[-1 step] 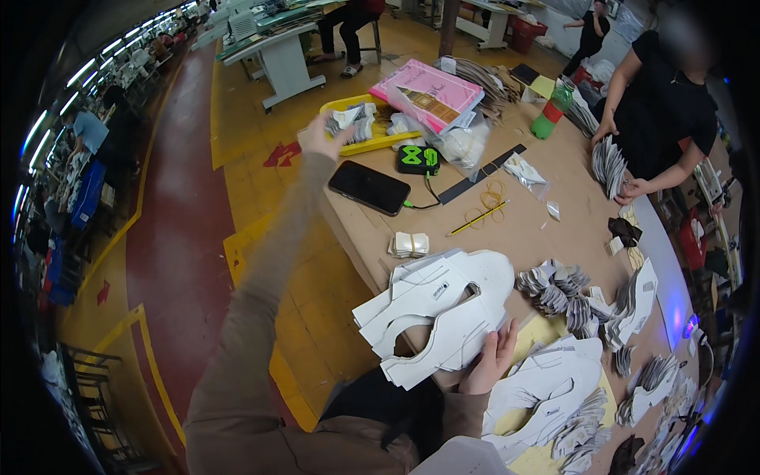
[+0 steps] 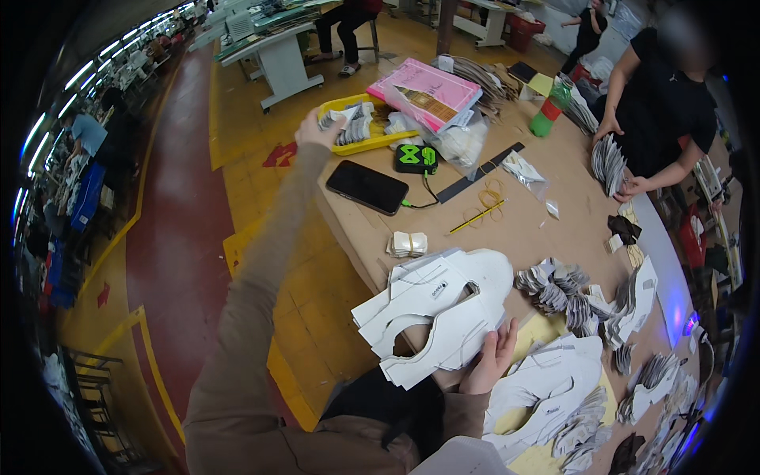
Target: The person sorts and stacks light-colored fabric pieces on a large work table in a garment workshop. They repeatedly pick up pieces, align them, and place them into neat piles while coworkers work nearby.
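- Brown-topped table (image 2: 507,237): near its left edge lies the white panel stack (image 2: 459,328), partly overhanging. The right hand (image 2: 495,356) touches the stack's lower-right side, fingers loosely bent; I cannot tell whether it grips. The left hand (image 2: 317,131) is well beyond the stack, at the left end of a yellow tray (image 2: 376,143) bearing grey-white cut pieces (image 2: 360,129); whether it grasps any, I cannot tell.
- Co-worker in black (image 2: 665,103), beyond the stack and to its right, holding a fan of grey pieces (image 2: 608,166).
- Second white panel stack (image 2: 566,360), just to the right of the first, on yellow sheeting (image 2: 609,404).
- Pink book (image 2: 416,77), far beyond the stack, overlapping the tray's right end.
- Grey piece bundles (image 2: 550,285), near the stack's right side.
- Green bottle with a red band (image 2: 550,111), farther off beyond the stack, rightward.
- Black phone (image 2: 366,188), between the stack and the tray, with a black-and-green device (image 2: 416,158) beside it.
- Banded bundle of small pieces (image 2: 408,244), just beyond the stack's upper-left edge.
- Yellow pencil (image 2: 479,215), beyond that stack.
- Stack's look: layered, slightly fanned, curved panels around an opening, with thin dark lines and a small black print.
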`<state>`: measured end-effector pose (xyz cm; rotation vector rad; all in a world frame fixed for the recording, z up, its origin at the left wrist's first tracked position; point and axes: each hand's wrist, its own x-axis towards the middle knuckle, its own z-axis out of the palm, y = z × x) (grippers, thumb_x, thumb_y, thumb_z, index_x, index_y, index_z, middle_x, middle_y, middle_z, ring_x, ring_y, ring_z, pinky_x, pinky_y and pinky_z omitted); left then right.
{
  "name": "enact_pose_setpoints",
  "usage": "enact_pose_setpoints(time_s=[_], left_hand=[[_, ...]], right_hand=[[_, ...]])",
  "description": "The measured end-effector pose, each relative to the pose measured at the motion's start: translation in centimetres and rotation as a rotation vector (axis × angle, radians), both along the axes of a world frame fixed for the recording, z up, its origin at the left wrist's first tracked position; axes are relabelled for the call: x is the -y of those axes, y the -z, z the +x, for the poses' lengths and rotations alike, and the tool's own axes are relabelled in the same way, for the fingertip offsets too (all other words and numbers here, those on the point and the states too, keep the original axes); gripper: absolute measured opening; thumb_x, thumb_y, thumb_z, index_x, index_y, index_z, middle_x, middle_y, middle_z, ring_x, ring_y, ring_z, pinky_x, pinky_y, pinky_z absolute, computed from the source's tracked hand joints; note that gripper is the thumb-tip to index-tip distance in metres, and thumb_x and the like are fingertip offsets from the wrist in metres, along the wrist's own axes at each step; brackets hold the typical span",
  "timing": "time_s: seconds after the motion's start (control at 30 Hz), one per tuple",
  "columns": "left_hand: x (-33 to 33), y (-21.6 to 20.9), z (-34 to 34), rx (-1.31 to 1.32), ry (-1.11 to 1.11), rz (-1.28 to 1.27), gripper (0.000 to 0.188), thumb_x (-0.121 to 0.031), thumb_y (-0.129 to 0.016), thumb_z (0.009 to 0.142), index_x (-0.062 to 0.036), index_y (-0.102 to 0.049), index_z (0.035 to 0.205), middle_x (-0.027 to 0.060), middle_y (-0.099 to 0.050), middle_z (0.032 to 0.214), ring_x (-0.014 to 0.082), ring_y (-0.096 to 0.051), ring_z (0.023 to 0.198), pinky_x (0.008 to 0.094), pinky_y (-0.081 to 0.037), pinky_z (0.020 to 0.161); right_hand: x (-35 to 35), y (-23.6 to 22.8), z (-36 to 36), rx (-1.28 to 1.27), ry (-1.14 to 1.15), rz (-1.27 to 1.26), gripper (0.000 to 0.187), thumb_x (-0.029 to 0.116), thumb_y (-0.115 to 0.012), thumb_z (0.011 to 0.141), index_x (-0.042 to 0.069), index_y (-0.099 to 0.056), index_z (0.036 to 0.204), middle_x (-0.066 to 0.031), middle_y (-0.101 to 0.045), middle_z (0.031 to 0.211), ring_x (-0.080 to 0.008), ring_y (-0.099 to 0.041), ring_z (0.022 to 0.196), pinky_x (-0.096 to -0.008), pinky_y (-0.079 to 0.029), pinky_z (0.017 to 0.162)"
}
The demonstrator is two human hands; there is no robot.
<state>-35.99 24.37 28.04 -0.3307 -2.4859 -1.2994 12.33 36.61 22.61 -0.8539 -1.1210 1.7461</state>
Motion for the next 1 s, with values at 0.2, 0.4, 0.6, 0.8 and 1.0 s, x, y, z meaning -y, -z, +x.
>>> enact_pose_setpoints(time_s=[0.2, 0.4, 0.6, 0.8, 1.0], left_hand=[[-0.2, 4.2, -10.8, 0.078, 0.011, -0.172, 0.079, -0.050, -0.085, 0.064, -0.0023, -0.061, 0.122, 0.0204, -0.064, 0.122, 0.0273, -0.062, 0.112, 0.0361, -0.048, 0.095], [-0.2, 4.0, -9.4, -0.095, -0.023, 0.035, 0.063, -0.027, -0.089, 0.065, -0.0009, -0.061, 0.114, 0.0129, -0.065, 0.109, 0.0226, -0.063, 0.100, 0.0334, -0.050, 0.089], [-0.1, -1.9, 2.8, 0.302, 0.446, 0.868, 0.047, -0.007, -0.075, 0.081, -0.0051, -0.051, 0.123, 0.0096, -0.060, 0.114, 0.0208, -0.061, 0.103, 0.0351, -0.052, 0.087], [-1.4, -2.5, 19.8, 1.111, 1.112, 0.639, 0.042, 0.002, -0.066, 0.085, -0.0082, -0.049, 0.122, 0.0086, -0.058, 0.115, 0.0197, -0.061, 0.107, 0.0367, -0.054, 0.089], [-4.6, -0.8, 29.7, 1.341, 1.098, 0.515, 0.038, -0.006, -0.070, 0.087, -0.0074, -0.050, 0.119, 0.0051, -0.062, 0.108, 0.0124, -0.061, 0.098, 0.0265, -0.051, 0.083]], right_hand=[[0.1, 0.4, -0.3, 0.107, -0.075, 0.136, 0.061, 0.002, -0.051, 0.095, -0.001, -0.024, 0.150, -0.0208, -0.038, 0.144, -0.0259, -0.044, 0.128, -0.0357, -0.034, 0.109], [0.2, 0.2, -0.6, 0.067, -0.023, 0.090, 0.060, 0.004, -0.056, 0.096, 0.001, -0.028, 0.148, -0.0177, -0.039, 0.143, -0.0236, -0.042, 0.131, -0.0335, -0.032, 0.110], [0.2, -0.3, -0.8, 0.052, -0.047, 0.097, 0.060, 0.003, -0.055, 0.095, 0.000, -0.027, 0.149, -0.0184, -0.037, 0.145, -0.0232, -0.042, 0.131, -0.0335, -0.033, 0.110], [0.1, 0.1, -0.5, 0.076, -0.069, 0.164, 0.057, 0.008, -0.050, 0.099, 0.002, -0.024, 0.150, -0.0200, -0.039, 0.145, -0.0233, -0.045, 0.129, -0.0331, -0.034, 0.108], [-0.5, 0.0, 0.2, -0.262, -0.007, -0.169, 0.050, 0.022, -0.038, 0.106, 0.005, -0.020, 0.150, -0.0239, -0.043, 0.141, -0.0271, -0.047, 0.129, -0.0376, -0.040, 0.108]])
